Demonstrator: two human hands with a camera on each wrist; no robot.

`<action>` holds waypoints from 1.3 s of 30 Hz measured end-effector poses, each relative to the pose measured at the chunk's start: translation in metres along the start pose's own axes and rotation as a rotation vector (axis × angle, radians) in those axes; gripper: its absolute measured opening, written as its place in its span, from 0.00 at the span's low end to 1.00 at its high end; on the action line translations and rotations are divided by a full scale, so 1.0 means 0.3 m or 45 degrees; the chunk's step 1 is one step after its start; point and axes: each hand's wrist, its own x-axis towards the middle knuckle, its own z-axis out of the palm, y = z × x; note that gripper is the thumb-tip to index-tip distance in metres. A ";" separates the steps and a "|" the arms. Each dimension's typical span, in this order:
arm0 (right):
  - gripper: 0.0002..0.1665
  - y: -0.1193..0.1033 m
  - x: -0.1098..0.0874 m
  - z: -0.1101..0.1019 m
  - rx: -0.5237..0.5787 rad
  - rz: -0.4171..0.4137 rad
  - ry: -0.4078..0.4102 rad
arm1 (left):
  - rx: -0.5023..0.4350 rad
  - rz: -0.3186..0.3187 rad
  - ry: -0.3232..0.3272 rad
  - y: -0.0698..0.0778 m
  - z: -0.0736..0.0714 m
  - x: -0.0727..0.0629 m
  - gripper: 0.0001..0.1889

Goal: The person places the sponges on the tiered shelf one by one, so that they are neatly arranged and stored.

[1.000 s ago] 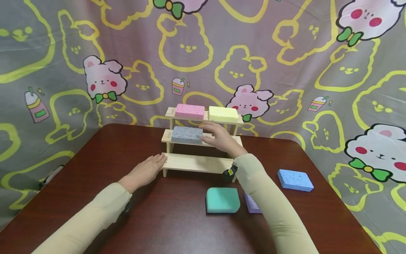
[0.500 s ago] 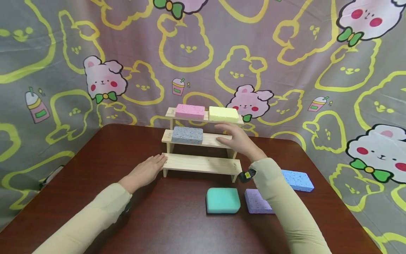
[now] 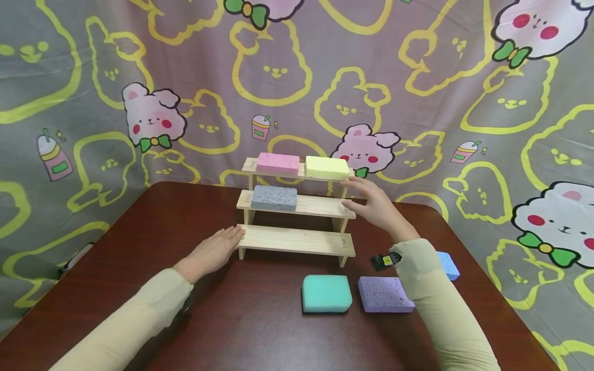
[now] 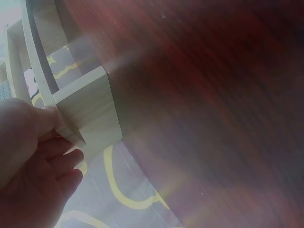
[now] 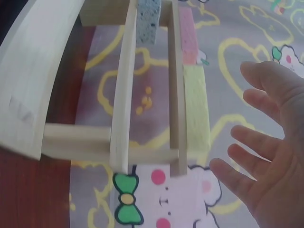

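Observation:
A three-step wooden stand (image 3: 292, 239) is on the table. My left hand (image 3: 213, 252) holds the left end of its lowest step; in the left wrist view the fingers (image 4: 69, 164) lie round the plank's end. My right hand (image 3: 378, 206) is off the stand's right side, fingers spread and nothing held. A speckled grey sponge (image 3: 275, 198) sits on the left of the middle step. On the top step are a pink sponge (image 3: 278, 163) and, to its right, a yellow sponge (image 3: 327, 167). In the right wrist view the fingertips are beside the yellow sponge (image 5: 197, 109).
On the dark red-brown table (image 3: 260, 330), in front of the stand, lie a teal sponge (image 3: 327, 293) and a purple sponge (image 3: 384, 294). A blue sponge (image 3: 448, 266) farther right is partly hidden by the right sleeve. A patterned curtain (image 3: 287, 67) hangs behind.
My right hand has left the grey sponge and moved right, past the right end of the stand. More of the purple sponge shows, less of the blue one. My left hand has stayed still.

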 end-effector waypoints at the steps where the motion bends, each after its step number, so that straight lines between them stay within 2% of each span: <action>1: 0.28 0.005 -0.007 -0.007 0.002 0.004 0.005 | 0.000 -0.001 -0.001 0.001 0.000 0.000 0.19; 7: 0.27 0.042 -0.049 -0.049 -0.031 0.022 0.029 | 0.007 0.003 0.005 0.006 -0.005 0.002 0.19; 20: 0.32 0.105 -0.166 -0.160 0.019 0.229 0.056 | 0.014 -0.004 0.005 0.006 -0.004 0.005 0.19; 28: 0.32 0.161 -0.244 -0.188 -0.010 0.236 0.066 | 0.014 0.006 0.014 0.005 -0.001 0.005 0.19; 33: 0.34 0.197 -0.300 -0.211 0.044 0.353 0.038 | 0.014 0.015 0.023 0.006 -0.001 0.005 0.19; 39: 0.35 0.238 -0.371 -0.230 0.057 0.427 0.013 | 0.006 0.005 0.012 0.008 0.001 0.003 0.19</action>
